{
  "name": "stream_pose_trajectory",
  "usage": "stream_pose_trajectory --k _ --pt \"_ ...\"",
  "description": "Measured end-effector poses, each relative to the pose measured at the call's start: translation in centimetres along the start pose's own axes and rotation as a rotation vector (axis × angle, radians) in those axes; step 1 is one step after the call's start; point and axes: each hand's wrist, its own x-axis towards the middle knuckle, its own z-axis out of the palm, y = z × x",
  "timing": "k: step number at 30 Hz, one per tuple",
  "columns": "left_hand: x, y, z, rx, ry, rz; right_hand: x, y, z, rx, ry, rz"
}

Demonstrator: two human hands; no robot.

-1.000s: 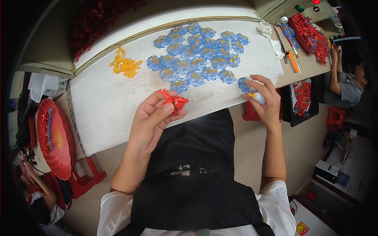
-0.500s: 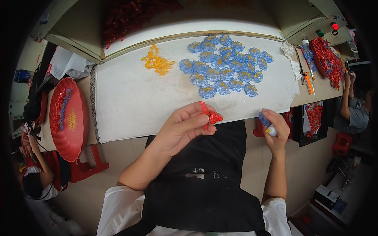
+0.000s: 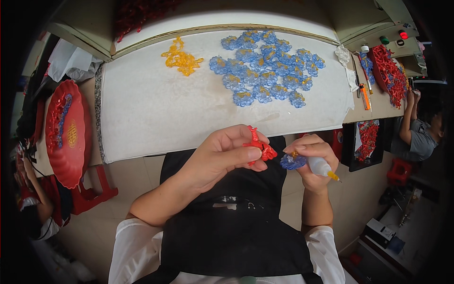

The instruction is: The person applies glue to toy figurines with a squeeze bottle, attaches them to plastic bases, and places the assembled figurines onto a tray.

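Observation:
My left hand (image 3: 231, 154) pinches a small red plastic figurine (image 3: 266, 150) between thumb and fingers, above the black apron. In my right hand (image 3: 318, 158) are two things. A translucent blue flower-shaped piece (image 3: 293, 161) with a bit of yellow on it is held at the fingertips, facing the red figurine but apart from it. A white squeeze bottle (image 3: 319, 166) with a yellow, needle-like tip lies in the same grip, its tip pointing right and away from the pieces. On the white table sheet (image 3: 142, 109) lie many similar blue pieces (image 3: 255, 73) and a small heap of yellow pieces (image 3: 182, 60).
A red scalloped tray (image 3: 78, 156) with red and blue pieces stands at left. Right of the sheet lie an orange cutter (image 3: 364, 97) and a heap of red pieces (image 3: 390, 71). A black crate (image 3: 352, 154) sits below. Other people work at both sides.
My right hand has come left and inward, toward my left hand, and turned so the blue piece and the bottle's tip show. The red figurine has turned slightly in my left hand.

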Motion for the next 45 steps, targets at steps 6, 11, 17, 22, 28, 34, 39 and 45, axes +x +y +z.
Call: stream_pose_trajectory --k 6,11,17,22,28,34,39,45 --pt "0.0 -0.2 0.0 0.000 -0.033 -0.016 0.5 -0.3 -0.1 -0.194 -0.120 -0.024" --pt "0.1 -0.1 0.1 0.001 -0.012 -0.008 0.4 0.1 0.0 -0.139 -0.084 -0.028" --pt "0.1 -0.3 0.1 0.003 -0.035 -0.015 0.8 -0.2 -0.2 -0.188 -0.152 -0.089" --pt "0.1 -0.2 0.1 0.042 -0.021 0.006 1.0 -0.6 -0.4 -0.312 -0.225 -0.124" --pt "0.2 -0.3 0.0 0.053 -0.019 -0.038 1.9 -1.5 -0.8 -0.404 -0.348 -0.143" --pt "0.2 0.1 0.2 0.079 -0.005 -0.102 2.6 -2.1 -0.9 -0.389 -0.424 -0.117" --pt "0.2 0.2 0.3 0.100 -0.002 -0.108 2.7 -2.2 -0.9 -0.390 -0.462 -0.101" --pt "0.4 0.2 0.1 0.123 -0.017 -0.176 2.7 -2.8 -1.2 -0.405 -0.531 -0.064"
